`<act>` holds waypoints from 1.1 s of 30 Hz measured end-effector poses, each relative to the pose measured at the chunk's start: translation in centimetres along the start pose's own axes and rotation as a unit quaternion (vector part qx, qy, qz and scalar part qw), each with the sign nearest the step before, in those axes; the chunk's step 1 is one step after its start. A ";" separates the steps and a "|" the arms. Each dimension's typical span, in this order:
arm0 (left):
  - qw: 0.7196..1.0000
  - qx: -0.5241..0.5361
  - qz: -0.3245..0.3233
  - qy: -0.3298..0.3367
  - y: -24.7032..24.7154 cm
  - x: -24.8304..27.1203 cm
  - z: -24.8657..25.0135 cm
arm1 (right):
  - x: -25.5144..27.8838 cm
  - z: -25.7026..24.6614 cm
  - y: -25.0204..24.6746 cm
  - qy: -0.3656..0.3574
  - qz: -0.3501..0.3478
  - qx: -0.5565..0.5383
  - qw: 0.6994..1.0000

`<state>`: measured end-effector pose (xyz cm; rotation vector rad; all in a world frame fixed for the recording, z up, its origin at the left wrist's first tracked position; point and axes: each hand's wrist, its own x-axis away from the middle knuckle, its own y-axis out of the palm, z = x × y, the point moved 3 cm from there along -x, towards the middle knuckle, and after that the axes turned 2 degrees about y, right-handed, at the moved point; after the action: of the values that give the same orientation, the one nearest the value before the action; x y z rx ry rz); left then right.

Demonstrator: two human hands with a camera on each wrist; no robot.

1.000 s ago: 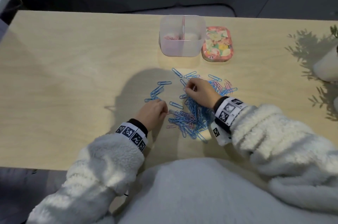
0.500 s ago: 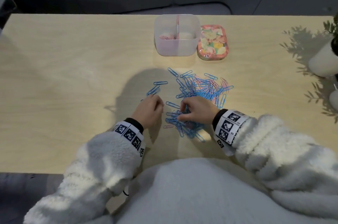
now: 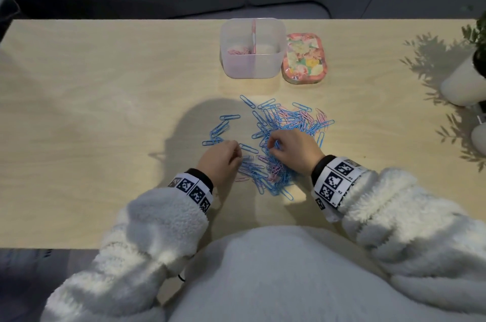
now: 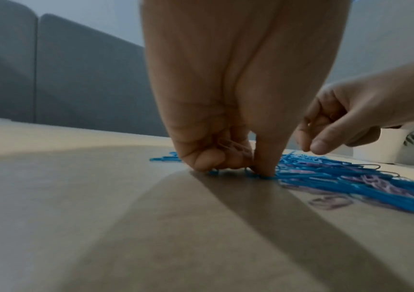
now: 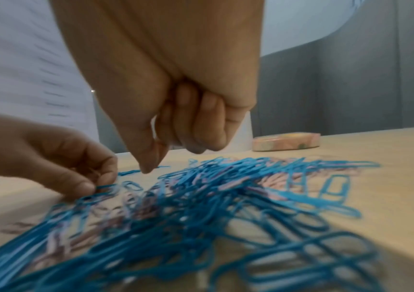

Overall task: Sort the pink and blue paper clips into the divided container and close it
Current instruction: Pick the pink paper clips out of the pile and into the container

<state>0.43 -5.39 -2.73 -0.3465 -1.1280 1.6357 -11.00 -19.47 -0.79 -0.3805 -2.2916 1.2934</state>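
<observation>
A mixed pile of blue and pink paper clips (image 3: 285,124) lies spread on the table, blurred in the right wrist view as paper clips (image 5: 201,197). My left hand (image 3: 238,154) rests at the pile's left edge. In the left wrist view the left hand (image 4: 238,164) has its fingers curled round a few pink clips (image 4: 233,148), one fingertip down on blue clips. My right hand (image 3: 273,147) hovers over the pile's middle. The right hand (image 5: 166,156) has curled fingers, thumb and forefinger pinching what looks like a clip. The clear divided container (image 3: 252,69) stands open behind, pink clips (image 3: 238,51) in its left compartment.
The flowered lid (image 3: 305,61) lies flat just right of the container. A white plant pot (image 3: 465,85) stands at the table's right edge, another small white object below it. The near table edge runs close under my sleeves.
My right hand has drawn back from the far part of the pile to its middle, close to my left hand. The left hand has barely moved.
</observation>
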 end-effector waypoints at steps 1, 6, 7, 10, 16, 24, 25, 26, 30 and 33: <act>1.000 -0.011 0.007 -0.005 -0.1 0.0 -0.2 | 0.0 -0.5 0.5 -0.007 -0.015 0.002 1.000; 0.997 0.010 0.044 -0.055 -1.2 0.1 -1.8 | -0.6 -1.3 2.2 0.014 -0.062 -0.013 0.998; 0.997 0.009 0.057 -0.057 -1.4 0.2 -1.9 | -0.7 -1.2 2.3 0.018 -0.064 -0.025 0.997; 0.994 -0.003 0.100 -0.034 -1.6 0.3 -1.4 | -1.2 -0.6 1.8 0.035 -0.040 -0.083 0.995; 0.998 -0.037 0.053 0.007 0.0 -0.7 1.4 | -1.5 1.1 -0.4 0.049 0.070 -0.198 0.976; 0.995 -0.080 0.005 -0.051 0.4 -1.8 2.1 | -0.3 -1.0 2.0 -0.015 -0.071 -0.193 0.979; 0.996 -0.065 -0.007 -0.060 0.4 -2.0 2.0 | -0.2 -1.2 2.3 -0.025 -0.079 -0.157 0.984; 0.996 -0.047 -0.016 -0.069 0.4 -2.1 1.8 | -0.1 -1.5 2.5 -0.033 -0.084 -0.125 0.988; 0.995 0.044 -0.029 -0.089 -0.2 -2.4 0.8 | -0.3 -2.1 3.0 -0.055 -0.106 -0.032 0.992; 0.986 0.142 -0.010 -0.089 -1.1 -2.3 -0.1 | -0.4 -2.4 3.0 -0.065 -0.119 0.014 0.991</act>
<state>2.08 -7.32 -2.59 -0.0040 -1.0056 1.8070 -9.31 -16.34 -2.41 -0.0106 -2.3383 1.2590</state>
